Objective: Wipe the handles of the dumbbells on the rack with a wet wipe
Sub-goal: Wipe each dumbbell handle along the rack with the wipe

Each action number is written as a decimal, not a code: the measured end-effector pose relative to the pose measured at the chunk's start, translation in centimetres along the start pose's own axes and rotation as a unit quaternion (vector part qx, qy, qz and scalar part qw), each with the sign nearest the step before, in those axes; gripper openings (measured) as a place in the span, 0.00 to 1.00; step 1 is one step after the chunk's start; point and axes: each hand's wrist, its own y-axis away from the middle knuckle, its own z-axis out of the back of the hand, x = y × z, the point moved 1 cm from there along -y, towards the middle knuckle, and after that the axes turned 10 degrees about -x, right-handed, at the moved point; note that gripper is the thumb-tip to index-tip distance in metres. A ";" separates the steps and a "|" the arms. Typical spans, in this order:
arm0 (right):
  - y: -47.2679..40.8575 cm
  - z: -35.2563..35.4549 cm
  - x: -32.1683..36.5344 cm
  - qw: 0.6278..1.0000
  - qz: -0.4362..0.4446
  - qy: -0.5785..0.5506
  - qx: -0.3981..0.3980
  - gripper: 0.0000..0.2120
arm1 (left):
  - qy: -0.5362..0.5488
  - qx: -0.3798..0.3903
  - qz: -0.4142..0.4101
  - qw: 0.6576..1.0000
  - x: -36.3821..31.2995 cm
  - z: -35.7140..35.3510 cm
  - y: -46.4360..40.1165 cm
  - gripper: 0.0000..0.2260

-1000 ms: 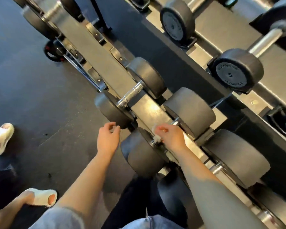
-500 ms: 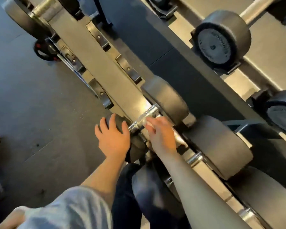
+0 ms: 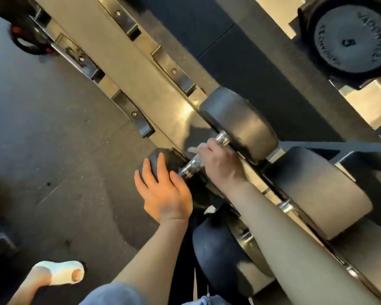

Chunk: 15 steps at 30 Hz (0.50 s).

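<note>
Gripping chrome handle (image 3: pixel 190 165) with your right hand (image 3: pixel 221 165), fingers curled round it, wet wipe (image 3: pixel 196 149) bunched underneath. Left hand (image 3: pixel 163 192) resting on near dumbbell head (image 3: pixel 161 158), fingers spread wide.

Both forearms are bare to the wrist, left hand (image 3: pixel 163 194) and right hand (image 3: pixel 220 164) ungloved; a light blue-grey sleeve (image 3: pixel 114 293) sits up-arm, and a white open-toed slipper (image 3: pixel 59 272) covers one foot.

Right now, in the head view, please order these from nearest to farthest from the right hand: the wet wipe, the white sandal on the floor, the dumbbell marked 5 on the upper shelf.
From the right hand:
1. Wet wipe: in its grip, against the chrome handle.
2. Dumbbell marked 5: upper right, on the higher shelf.
3. White sandal: lower left, on the floor.
</note>
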 end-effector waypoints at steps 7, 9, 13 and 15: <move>2.3 -1.7 0.8 0.992 -0.091 -0.049 -0.068 0.09 | -0.006 -0.021 -0.009 1.000 0.0 -0.3 0.0 0.26; 3.1 -2.0 2.1 0.989 -0.040 -0.140 0.012 0.11 | -0.004 -0.017 -0.008 1.000 0.1 -0.2 -0.1 0.28; 3.0 -1.9 2.4 0.988 0.005 -0.133 0.076 0.13 | -0.004 -0.018 -0.008 1.000 0.2 -0.1 0.1 0.29; 2.7 -1.3 1.3 0.995 0.022 -0.095 -0.025 0.15 | -0.001 -0.032 -0.010 0.999 0.2 -0.3 0.2 0.27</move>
